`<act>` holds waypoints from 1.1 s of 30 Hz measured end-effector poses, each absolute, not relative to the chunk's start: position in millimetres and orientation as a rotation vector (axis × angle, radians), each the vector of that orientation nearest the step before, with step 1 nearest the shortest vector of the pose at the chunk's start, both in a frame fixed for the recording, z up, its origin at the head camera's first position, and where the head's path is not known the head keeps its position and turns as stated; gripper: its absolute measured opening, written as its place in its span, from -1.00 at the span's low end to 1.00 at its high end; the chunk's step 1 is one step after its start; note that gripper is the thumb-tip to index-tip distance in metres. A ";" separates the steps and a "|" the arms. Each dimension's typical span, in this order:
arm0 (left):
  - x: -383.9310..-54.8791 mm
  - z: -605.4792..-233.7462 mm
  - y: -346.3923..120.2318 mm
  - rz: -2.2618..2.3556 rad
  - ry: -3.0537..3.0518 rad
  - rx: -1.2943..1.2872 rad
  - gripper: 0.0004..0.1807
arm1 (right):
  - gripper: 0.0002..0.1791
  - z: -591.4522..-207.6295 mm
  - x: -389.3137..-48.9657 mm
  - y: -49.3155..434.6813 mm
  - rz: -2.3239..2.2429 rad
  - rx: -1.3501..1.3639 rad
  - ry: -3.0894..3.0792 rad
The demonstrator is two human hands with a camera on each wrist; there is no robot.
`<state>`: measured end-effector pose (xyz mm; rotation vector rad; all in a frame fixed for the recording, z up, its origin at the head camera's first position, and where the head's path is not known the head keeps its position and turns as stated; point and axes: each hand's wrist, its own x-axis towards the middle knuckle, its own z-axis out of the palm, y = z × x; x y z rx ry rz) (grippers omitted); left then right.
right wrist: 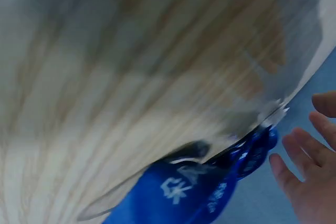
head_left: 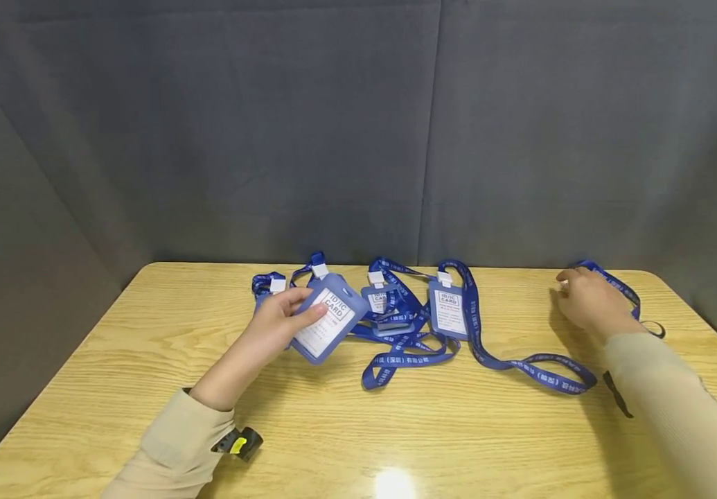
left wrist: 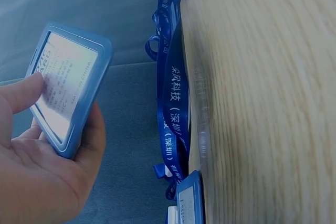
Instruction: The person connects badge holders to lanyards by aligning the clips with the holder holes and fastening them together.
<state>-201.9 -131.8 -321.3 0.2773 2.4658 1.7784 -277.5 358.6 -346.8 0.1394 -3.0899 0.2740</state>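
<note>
In the head view my left hand (head_left: 273, 322) grips a blue ID card holder (head_left: 339, 326), its thumb across the front. The left wrist view shows the holder (left wrist: 68, 82) tilted between thumb and fingers, raised off the table. At the far right my right hand (head_left: 595, 301) is beside a blue lanyard (head_left: 623, 287). In the right wrist view the fingers of that hand (right wrist: 310, 171) are spread and apart from the lanyard (right wrist: 199, 192), which has a pale clip (right wrist: 273, 115) at its end.
More blue card holders with white clips lie mid-table, one holder (head_left: 448, 308) facing up. A looped lanyard (head_left: 545, 371) stretches right from it, and another lanyard (head_left: 408, 357) lies tangled. A grey curtain (head_left: 358, 138) hangs behind the wooden table (head_left: 458, 443).
</note>
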 end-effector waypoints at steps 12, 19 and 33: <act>-202.5 -325.1 -131.4 1.784 2.460 0.286 -0.63 | -0.44 -346.8 -276.5 375.4 0.176 0.046 -3.178; -202.8 -326.6 -130.7 1.769 2.463 0.266 -0.62 | -0.62 -350.4 -279.1 376.2 0.133 0.111 -3.129; -202.6 -326.8 -131.2 1.762 2.473 0.296 -0.65 | -0.52 -340.2 -270.6 371.1 0.271 0.005 -3.004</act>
